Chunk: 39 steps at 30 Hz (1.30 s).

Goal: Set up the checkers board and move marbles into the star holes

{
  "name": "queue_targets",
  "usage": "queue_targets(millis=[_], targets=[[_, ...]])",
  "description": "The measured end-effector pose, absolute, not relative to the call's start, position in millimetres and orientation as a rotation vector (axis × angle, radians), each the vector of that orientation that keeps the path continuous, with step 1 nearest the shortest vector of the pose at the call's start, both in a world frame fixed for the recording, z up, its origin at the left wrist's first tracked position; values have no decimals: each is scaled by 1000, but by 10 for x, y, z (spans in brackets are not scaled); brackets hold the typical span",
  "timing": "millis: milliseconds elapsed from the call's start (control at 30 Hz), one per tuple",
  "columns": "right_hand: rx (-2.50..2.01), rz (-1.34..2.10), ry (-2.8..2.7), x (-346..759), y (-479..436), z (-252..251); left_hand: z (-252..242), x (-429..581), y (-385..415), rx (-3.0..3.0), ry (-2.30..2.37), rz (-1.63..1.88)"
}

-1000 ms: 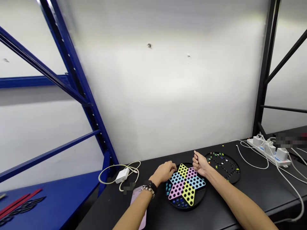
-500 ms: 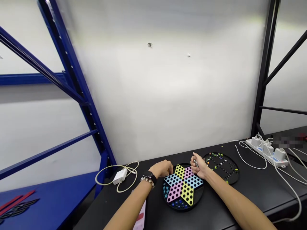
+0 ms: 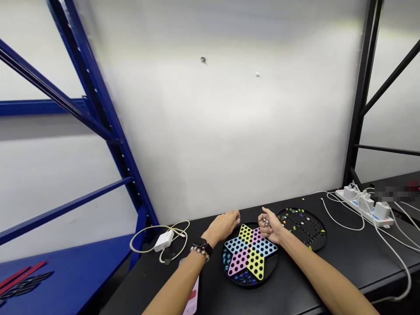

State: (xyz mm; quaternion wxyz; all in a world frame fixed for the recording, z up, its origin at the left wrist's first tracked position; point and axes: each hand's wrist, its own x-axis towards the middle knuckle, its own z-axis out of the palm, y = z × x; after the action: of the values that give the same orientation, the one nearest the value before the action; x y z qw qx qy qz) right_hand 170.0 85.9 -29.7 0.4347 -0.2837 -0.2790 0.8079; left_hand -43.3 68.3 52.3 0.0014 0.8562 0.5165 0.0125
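Observation:
A Chinese checkers board (image 3: 250, 250) with a yellow, pink and blue star of holes lies on the black table. Blue marbles (image 3: 244, 278) sit in its front compartment, teal ones in the left compartment. Above the board's back left edge, my left hand (image 3: 225, 225) pinches a small whitish marble (image 3: 238, 221) at its fingertips. Over the board's right side, my right hand (image 3: 273, 226) is curled, palm turned inward, round several greyish-white marbles (image 3: 266, 223). How many it holds is partly hidden by the fingers.
A second round black tray (image 3: 316, 245) with scattered coloured marbles lies behind my right forearm. A phone (image 3: 193, 297) is beside my left forearm. A white charger (image 3: 164, 240) with a looped cable lies left; a power strip (image 3: 370, 212) with cables stands right.
My left hand has risen and shifted slightly right from the board's back left compartment, and a whitish marble now shows at its fingertips. My right hand has stayed almost in place, turned slightly.

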Motion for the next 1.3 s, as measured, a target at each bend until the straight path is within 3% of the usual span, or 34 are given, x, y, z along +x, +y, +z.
queue_targets(millis=[100, 300, 433, 567, 667, 967, 1300], targets=[[-702, 2061, -747, 1682, 826, -259, 599, -219, 616, 2724, 1491, 401], [-697, 1925, -768, 1635, 804, -194, 614, 228, 469, 2922, 1364, 447], [-912, 1389, -1004, 1914, 937, -183, 638, 66, 357, 2779, 1486, 581], [-1538, 572, -1508, 2410, 1043, -249, 584, -359, 190, 2542, 1660, -32], [-1872, 302, -1703, 2644, 1052, -315, 448, -595, 36, 2487, 1764, -173], [-1887, 203, -1820, 2581, 1027, -238, 220, -677, -119, 2364, 1870, -2], [-1222, 435, -2119, 1980, 805, -316, 187, -688, 275, 2388, 1963, 109]])
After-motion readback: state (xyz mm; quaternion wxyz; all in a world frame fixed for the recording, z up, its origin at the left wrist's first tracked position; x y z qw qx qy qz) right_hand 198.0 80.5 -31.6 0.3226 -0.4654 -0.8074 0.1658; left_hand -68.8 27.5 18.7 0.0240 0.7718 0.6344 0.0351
